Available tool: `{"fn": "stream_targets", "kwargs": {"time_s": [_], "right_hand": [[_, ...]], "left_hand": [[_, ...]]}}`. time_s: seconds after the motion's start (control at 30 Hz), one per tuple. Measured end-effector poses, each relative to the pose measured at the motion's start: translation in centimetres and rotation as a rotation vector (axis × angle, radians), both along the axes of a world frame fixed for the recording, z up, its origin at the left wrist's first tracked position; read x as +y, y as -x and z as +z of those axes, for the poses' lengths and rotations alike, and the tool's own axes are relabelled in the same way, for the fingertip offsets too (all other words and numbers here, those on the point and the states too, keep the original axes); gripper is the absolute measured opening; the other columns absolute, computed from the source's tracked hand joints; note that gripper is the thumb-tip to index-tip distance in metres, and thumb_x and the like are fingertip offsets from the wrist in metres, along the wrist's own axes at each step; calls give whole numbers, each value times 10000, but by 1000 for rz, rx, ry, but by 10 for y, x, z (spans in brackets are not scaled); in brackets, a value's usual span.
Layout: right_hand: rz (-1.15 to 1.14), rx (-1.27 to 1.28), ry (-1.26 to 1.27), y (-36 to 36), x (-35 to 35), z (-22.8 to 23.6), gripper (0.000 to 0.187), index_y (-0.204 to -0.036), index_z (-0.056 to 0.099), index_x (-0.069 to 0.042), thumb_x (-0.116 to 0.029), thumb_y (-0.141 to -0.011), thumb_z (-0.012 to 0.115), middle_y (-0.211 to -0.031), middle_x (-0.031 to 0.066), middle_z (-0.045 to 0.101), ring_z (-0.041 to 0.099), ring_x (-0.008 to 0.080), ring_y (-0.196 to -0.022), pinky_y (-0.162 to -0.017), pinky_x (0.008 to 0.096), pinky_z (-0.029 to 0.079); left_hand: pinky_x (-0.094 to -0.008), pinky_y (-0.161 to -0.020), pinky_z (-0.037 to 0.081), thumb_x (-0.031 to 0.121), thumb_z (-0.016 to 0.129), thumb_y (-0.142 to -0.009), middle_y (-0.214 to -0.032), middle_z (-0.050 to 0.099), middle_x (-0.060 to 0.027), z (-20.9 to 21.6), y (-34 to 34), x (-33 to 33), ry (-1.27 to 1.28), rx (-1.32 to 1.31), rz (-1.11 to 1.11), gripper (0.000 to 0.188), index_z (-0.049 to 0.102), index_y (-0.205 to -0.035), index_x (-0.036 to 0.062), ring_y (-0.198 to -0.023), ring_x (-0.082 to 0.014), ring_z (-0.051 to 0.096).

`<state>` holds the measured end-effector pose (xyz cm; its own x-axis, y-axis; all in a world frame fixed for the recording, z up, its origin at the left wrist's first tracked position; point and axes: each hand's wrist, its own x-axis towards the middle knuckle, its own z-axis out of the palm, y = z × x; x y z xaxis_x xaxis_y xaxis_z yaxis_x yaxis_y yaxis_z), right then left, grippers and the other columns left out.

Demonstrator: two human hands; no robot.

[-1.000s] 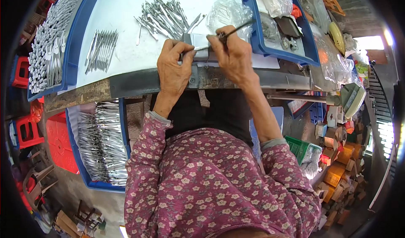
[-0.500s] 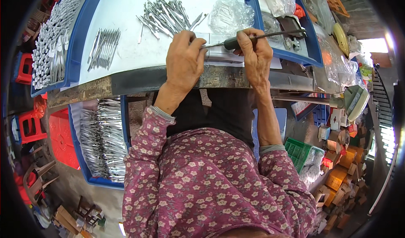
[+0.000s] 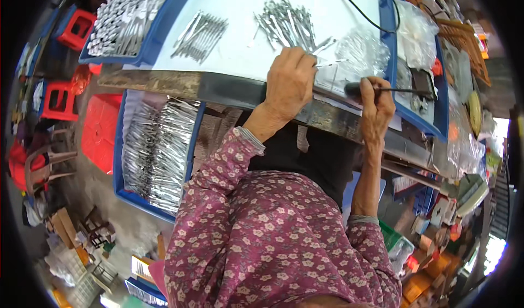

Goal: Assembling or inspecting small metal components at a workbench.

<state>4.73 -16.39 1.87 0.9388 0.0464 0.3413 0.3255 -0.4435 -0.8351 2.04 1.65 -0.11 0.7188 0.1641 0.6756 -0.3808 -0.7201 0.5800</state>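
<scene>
**Slim metal piece (image 3: pixel 332 63) in the left hand (image 3: pixel 290 83), dark-handled tool (image 3: pixel 353 89) in the right**

The slim metal piece juts rightward from the left hand, just on the person's side of the loose metal pile (image 3: pixel 285 24). The left fingers are drawn narrow on its end; the thumb is hidden. Farther out, on the pile's near right, the right hand (image 3: pixel 377 107) has its fingers closed round the dark-handled tool, whose shaft points away from the pile. Under the pile lies a white sheet (image 3: pixel 236 51); to its right, a clear plastic bag (image 3: pixel 364 50); to its left, a row of metal pieces (image 3: pixel 200 35).
</scene>
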Motion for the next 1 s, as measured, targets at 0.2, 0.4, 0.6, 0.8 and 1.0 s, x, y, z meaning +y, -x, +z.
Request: {"fn": "stream_targets", "kwargs": {"time_s": [0.2, 0.4, 0.6, 0.8, 1.0], "right_hand": [[14, 9, 41, -3, 3, 0, 184, -916, 558, -14, -180, -854, 608, -698, 37, 506, 463, 108, -645, -594, 242, 409], [9, 26, 31, -4, 6, 1, 188, -931, 550, -6, -178, -866, 593, -707, 34, 516, 470, 100, -646, -589, 235, 413], [6, -10, 100, -3, 5, 0, 203, -946, 545, -9, -191, -869, 592, -702, 51, 513, 460, 113, -634, -571, 252, 407], [3, -14, 93, -3, 3, -3, 201, -953, 543, -10, -180, -862, 600, -705, 65, 522, 474, 124, -634, -577, 257, 416], [-27, -57, 135, -3, 6, 1, 196, -942, 550, -2, -152, -839, 622, -687, 75, 535, 494, 137, -618, -575, 267, 424]], "left_hand": [[-340, -622, 412, 44, 587, -768, -752, 543, -112, -13, 23, 75, 69, 42, 340, 46, 583, -801, 13, -689, -269, 519], [-399, -674, 409, 57, 599, -740, -755, 538, -116, -34, 29, 133, 34, 119, 510, 44, 591, -778, 36, -754, -305, 521], [-403, -716, 435, 123, 587, -764, -840, 558, -113, -38, 14, 155, -116, 251, 656, 93, 623, -811, 52, -846, -307, 522], [-403, -720, 432, 102, 581, -753, -848, 550, -116, -39, 9, 154, -149, 281, 663, 110, 620, -842, 51, -844, -303, 521], [-393, -710, 423, 28, 575, -738, -859, 538, -115, -24, 7, 130, -151, 133, 543, 137, 610, -869, 45, -837, -306, 505]]}}
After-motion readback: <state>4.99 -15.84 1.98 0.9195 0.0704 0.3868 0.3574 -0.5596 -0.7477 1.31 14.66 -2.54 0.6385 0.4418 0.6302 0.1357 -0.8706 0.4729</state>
